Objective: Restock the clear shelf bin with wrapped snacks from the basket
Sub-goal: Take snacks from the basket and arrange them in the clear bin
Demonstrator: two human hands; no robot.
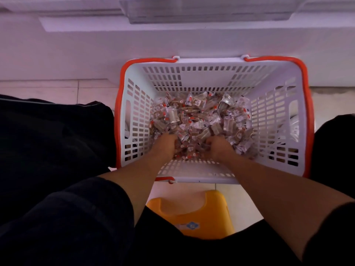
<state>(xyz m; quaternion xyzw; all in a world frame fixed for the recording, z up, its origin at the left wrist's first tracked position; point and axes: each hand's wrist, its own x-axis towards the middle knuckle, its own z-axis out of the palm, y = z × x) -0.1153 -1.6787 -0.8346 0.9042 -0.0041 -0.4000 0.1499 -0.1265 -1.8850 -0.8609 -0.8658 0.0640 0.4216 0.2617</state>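
A white slotted basket (209, 75) with an orange rim stands on the floor before me. Its bottom is covered with several small wrapped snacks (199, 116) in clear and red wrappers. Both my hands are down in the pile near the basket's front wall. My left hand (167, 142) has its fingers curled into the snacks, and my right hand (216, 145) curls round a bunch of them too. The fingertips of both are buried in the wrappers. The clear shelf bin (207, 10) juts out from the white shelf at the top of the view.
A white shelf unit (96, 45) rises behind the basket. A yellow stool (192, 212) sits between my legs, which are in dark clothing on both sides. Pale floor tiles (57, 91) show at the left.
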